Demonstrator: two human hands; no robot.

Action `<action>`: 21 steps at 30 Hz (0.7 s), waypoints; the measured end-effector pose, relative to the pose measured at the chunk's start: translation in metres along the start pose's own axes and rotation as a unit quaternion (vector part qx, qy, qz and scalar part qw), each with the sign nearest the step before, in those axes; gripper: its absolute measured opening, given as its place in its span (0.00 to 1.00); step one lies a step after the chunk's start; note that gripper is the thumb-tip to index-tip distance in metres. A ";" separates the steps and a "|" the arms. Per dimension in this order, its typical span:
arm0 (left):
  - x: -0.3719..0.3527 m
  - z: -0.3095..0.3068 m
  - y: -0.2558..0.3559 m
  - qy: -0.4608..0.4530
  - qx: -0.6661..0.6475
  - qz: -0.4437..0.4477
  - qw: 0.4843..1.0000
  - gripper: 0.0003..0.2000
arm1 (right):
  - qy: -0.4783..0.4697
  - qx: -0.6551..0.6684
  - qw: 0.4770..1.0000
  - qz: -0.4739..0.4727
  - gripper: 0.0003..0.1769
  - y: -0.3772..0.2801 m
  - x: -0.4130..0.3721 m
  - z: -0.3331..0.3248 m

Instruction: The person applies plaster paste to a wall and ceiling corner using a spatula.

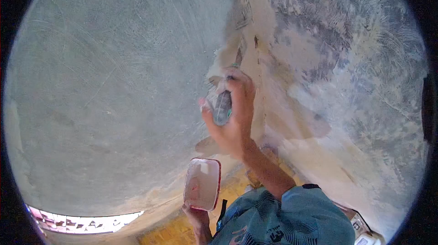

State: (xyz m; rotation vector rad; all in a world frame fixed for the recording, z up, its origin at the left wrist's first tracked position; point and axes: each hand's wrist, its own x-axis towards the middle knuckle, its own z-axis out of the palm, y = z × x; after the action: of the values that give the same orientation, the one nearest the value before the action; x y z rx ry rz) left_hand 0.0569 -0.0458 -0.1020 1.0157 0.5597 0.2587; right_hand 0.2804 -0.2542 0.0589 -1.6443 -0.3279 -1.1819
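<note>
Against the grey plastered wall (118,85), close to the corner, my right hand (235,117) has its fingers curled round a dark, partly see-through tool (222,107). The tool is blurred, and its far side lies hidden behind my fingers. Lower down, my left hand (197,215) grips the near end of a rectangular container (203,184) with a red rim and a pale inside. Some whitish material shows within the container. The container is below my right hand and apart from it.
A rough, patchy wall (319,49) rises on the right of the corner. Yellowish floor (171,230) shows at the bottom. A bright opening with a patterned edge (86,223) lies at the lower left. A white object (368,239) is at the lower right.
</note>
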 end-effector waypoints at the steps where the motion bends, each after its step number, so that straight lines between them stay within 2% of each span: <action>1: -0.001 0.004 0.002 -0.006 -0.013 -0.001 1.000 0.33 | 0.002 0.011 1.000 -0.006 0.25 -0.006 -0.003 0.002; 2: -0.004 0.009 0.004 -0.011 -0.025 -0.002 1.000 0.33 | -0.017 0.000 1.000 0.006 0.22 -0.017 -0.004 -0.001; 5: -0.002 0.005 0.001 -0.012 -0.030 -0.008 0.999 0.33 | -0.070 0.037 0.996 0.032 0.22 -0.047 -0.015 -0.001; 9: 0.002 -0.006 -0.003 -0.029 0.023 -0.016 0.999 0.32 | -0.079 0.122 0.989 0.024 0.22 -0.062 -0.023 -0.008; 12: 0.005 -0.005 -0.005 0.006 -0.026 -0.005 1.000 0.32 | -0.054 0.044 0.997 0.017 0.22 -0.047 -0.009 -0.020; 15: 0.001 0.005 0.000 -0.015 -0.022 -0.005 1.000 0.33 | 0.004 -0.020 1.000 -0.003 0.22 -0.015 0.012 -0.020; 18: 0.001 0.003 -0.003 -0.001 -0.004 -0.006 1.000 0.34 | 0.037 -0.026 0.999 -0.015 0.22 -0.001 0.026 -0.017; 21: -0.003 0.003 -0.001 -0.019 -0.007 -0.008 1.000 0.35 | 0.030 -0.022 0.999 -0.033 0.26 0.005 0.030 -0.011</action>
State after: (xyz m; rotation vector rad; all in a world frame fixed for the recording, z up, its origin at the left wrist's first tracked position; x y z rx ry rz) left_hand 0.0560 -0.0500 -0.1008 0.9993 0.5309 0.2283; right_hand 0.2925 -0.2748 0.0803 -1.6423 -0.3230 -1.2944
